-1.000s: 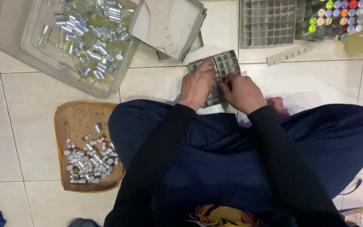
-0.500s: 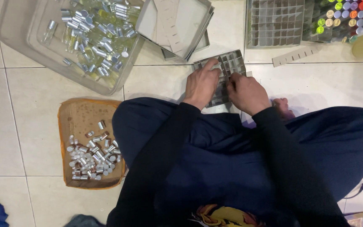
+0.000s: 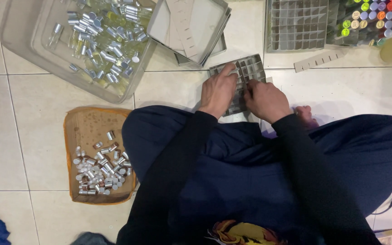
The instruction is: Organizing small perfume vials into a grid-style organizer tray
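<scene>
While seated on the tiled floor (image 3: 19, 136), beside a clear tub (image 3: 17, 43) of capped vials, worked at a grey divider grid (image 3: 252, 67) lying just ahead of the knees. Pressed left hand (image 3: 217, 90) open upon it, forefinger stretched out; curled right hand (image 3: 266, 100) at a partition, grip hidden. Seemingly seating a strip; next called for even pressure along the slots.

Both hands, left (image 3: 217, 90) and right (image 3: 265, 100), pressed down side by side.
</scene>
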